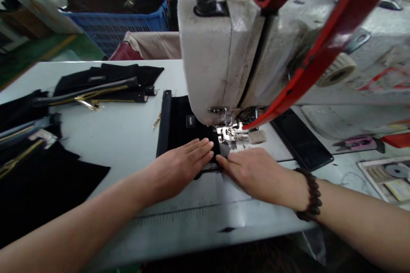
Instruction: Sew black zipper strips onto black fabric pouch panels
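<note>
A black fabric piece (pixel 179 115) with a small label lies on the sewing machine's bed, its right edge beside the metal presser foot (pixel 229 132). My left hand (pixel 179 166) rests flat on the fabric, fingers extended and pointing toward the foot. My right hand (pixel 256 172) is at the fabric's lower right corner, its index finger reaching the edge and the other fingers curled under. A dark beaded bracelet (pixel 310 194) circles the right wrist. The machine head (pixel 211 59) stands over the fabric and hides part of its far side.
More black fabric pieces with gold zippers (pixel 105 89) lie at the left of the table (pixel 112 136). Right of the needle area are a black phone (pixel 303 138) and pink-handled snips (pixel 357 143). A red lever crosses above. Behind stand a blue crate (pixel 112 27) and another person.
</note>
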The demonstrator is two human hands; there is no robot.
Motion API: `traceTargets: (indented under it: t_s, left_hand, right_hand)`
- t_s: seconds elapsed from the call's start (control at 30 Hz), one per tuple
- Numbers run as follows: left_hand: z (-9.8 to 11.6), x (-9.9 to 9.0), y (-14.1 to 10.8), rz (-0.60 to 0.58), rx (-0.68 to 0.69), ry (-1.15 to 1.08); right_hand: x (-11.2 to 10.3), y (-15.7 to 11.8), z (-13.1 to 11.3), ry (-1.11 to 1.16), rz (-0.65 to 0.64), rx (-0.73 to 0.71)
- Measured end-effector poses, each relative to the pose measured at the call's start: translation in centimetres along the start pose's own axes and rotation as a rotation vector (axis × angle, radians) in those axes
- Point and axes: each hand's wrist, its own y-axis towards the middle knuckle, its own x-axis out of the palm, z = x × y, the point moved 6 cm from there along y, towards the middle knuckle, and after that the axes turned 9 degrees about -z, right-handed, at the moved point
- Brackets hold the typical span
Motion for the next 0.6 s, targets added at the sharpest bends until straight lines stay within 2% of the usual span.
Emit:
traceTargets:
  t_s: [0.2,0.3,0.4,0.5,0.6]
  left_hand:
    - [-2.1,0.4,0.7,0.024,0.001,0.031]
    - [-3.0,0.6,1.0,0.095,0.014,0.049]
    - [-3.9,0.8,1.5,0.136,-0.01,0.044]
    - [-4.7,0.8,1.8,0.136,-0.057,0.026]
    - [-5.3,1.0,2.2,0.087,-0.074,0.004]
  right_hand:
    - [0.5,0.9,1.5,0.035,0.028,0.078]
    - [0.7,1.1,2.1,0.031,0.02,0.141]
    - [0.6,1.2,2.2,0.011,0.072,0.178]
    - [0.6,1.1,2.1,0.001,0.112,0.194]
    - [0.6,1.1,2.0,0.002,0.119,0.194]
